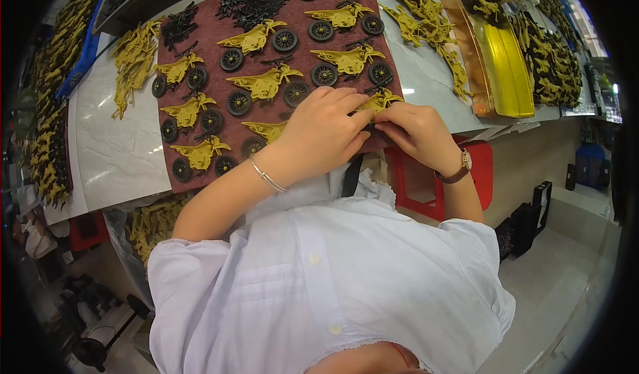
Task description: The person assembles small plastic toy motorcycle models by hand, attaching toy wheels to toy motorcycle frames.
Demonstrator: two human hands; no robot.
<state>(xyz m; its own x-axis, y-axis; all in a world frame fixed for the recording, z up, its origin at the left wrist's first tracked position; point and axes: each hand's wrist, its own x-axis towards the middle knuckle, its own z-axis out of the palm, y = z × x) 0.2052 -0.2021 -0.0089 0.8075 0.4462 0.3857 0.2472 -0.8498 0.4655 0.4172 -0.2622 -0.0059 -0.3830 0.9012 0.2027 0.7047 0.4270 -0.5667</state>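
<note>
At the near right corner of the dark red cloth (212,35), my left hand (327,122) and my right hand (414,126) meet around a yellow toy motorcycle body (384,99). Fingers of both hands are closed on it, and they hide its lower part. Whether a small part sits between the fingertips cannot be seen. Just beyond lies another yellow motorcycle body (351,59) with a black wheel (325,75) at its rear and one at its front. More such sets stand in rows to the left, one of them (268,131) partly under my left forearm.
Small black parts (253,4) are heaped at the cloth's far edge. Loose yellow parts lie in piles at the left (135,61) and right (426,24) of the white table. A long box with a yellow inside (500,67) stands at the right. Below the table edge is a red stool (480,177).
</note>
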